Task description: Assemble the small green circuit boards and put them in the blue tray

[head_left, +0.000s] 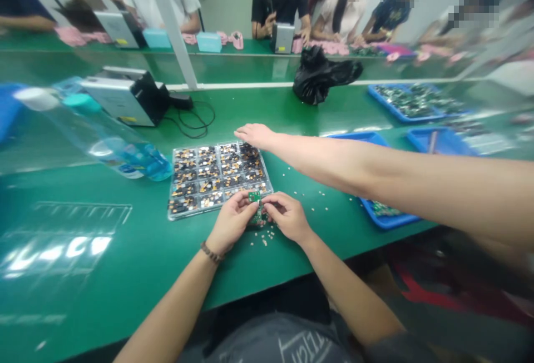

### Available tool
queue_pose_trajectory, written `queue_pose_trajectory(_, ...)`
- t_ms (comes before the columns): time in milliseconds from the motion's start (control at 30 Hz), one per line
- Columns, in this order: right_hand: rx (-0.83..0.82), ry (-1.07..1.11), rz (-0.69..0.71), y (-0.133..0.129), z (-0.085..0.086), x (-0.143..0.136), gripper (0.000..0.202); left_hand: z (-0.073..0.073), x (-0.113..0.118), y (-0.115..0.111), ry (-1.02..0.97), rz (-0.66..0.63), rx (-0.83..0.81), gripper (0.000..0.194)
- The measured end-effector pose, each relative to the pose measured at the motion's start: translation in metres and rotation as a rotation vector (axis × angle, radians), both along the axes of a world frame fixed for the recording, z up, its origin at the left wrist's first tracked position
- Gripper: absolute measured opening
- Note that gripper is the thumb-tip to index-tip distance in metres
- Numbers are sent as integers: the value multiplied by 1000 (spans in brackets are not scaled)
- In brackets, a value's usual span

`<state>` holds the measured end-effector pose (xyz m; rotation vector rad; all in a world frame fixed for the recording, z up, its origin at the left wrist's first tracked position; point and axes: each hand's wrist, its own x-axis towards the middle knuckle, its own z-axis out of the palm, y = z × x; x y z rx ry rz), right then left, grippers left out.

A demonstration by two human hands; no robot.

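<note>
My left hand (232,219), with a bracelet at the wrist, pinches a small green circuit board (255,197) between thumb and fingers. My right hand (289,217) is closed at the board's right edge; whatever its fingertips hold is too small to make out. Tiny pale pieces (264,239) lie scattered on the green table just below the hands. Directly behind my hands sits a clear compartment tray (171,214), filled with small black, orange and white parts. Another person's hand (255,134) reaches in from the right over the tray's back right corner.
Another person's forearm (354,168) crosses from the right. Blue trays (390,221) with boards stand at the right. Plastic bottles (120,154) and a grey device (120,96) with a cable are at the left. A black bag (312,82) lies behind; people sit opposite.
</note>
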<state>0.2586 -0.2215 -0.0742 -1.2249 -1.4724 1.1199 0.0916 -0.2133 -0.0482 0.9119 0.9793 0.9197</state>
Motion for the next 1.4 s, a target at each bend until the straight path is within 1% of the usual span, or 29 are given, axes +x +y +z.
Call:
queue_pose_trajectory(133,99,15,-31,-2,3,-2,13,1,0,-1,-16,-3,-9,48)
queue_pose_trajectory(267,114,10,-44,-4,2,-3,17,1,0,-2,-20,-1,15,44)
queue_pose_trajectory(367,130,15,-63,-5,4,-4,16,2,-1,-3,-37,-7,34,42)
queue_pose_trajectory(467,173,-4,-67,-11,12,-6,14,7,-1,-6,-72,-22,38,41)
queue_pose_trajectory(567,177,27,-60,-22,23,-9,13,18,0,-12,-82,-15,60,38)
queue_pose_trajectory(700,183,68,-105,-42,36,-12,14,34,-1,-29,-71,-30,111,35)
queue_pose_trajectory(767,225,35,-117,-53,43,-13,15,40,-3,-42,-103,-48,87,33)
queue_pose_trajectory(900,276,-20,-98,-74,55,-14,13,42,-7,-69,-175,-40,24,33)
queue_pose_trajectory(967,244,-24,-92,-83,58,-13,11,43,-7,-79,-204,-22,9,33)
queue_pose_trajectory(1100,73,53,-76,-94,59,-8,10,45,-5,-93,-230,-16,5,34)
queue_pose_trajectory(1167,36,81,-65,-98,57,-5,10,46,-4,-97,-230,-18,12,34)
queue_pose_trajectory(1267,59,44,-49,-101,55,-2,11,47,-3,-101,-225,-13,18,35)
queue_pose_trajectory(1400,138,-41,-42,-104,56,-1,15,49,-3,-104,-208,-19,28,37)
